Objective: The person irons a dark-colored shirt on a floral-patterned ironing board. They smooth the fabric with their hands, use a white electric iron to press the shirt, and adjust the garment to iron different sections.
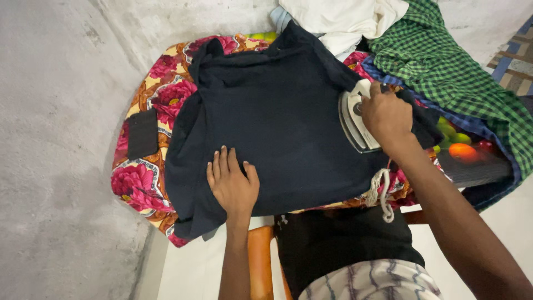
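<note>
A dark navy garment (pixel 277 122) lies spread over a tabletop padded with a floral cloth (pixel 158 89) of pink roses on yellow and red, and it covers most of that surface. The fabric looks plain and matte, mostly flat through the middle, with soft folds bunched along its upper edge and at its lower left corner, where it hangs a little past the cloth. The left hand (pixel 232 183) rests flat on the garment near its lower edge, palm down, fingers (pixel 222 161) stretched out and close together, gripping nothing. The right hand (pixel 386 116) is closed around the handle of a white electric iron (pixel 352 119), which sits on the garment's right side with its soleplate against the fabric. A pale twisted cord (pixel 382 191) hangs off the tabletop's edge just below that wrist. Beyond the iron, a green checked cloth (pixel 444 66) and a white cloth (pixel 338 19) lie heaped at the far right, partly over the garment's edge.
</note>
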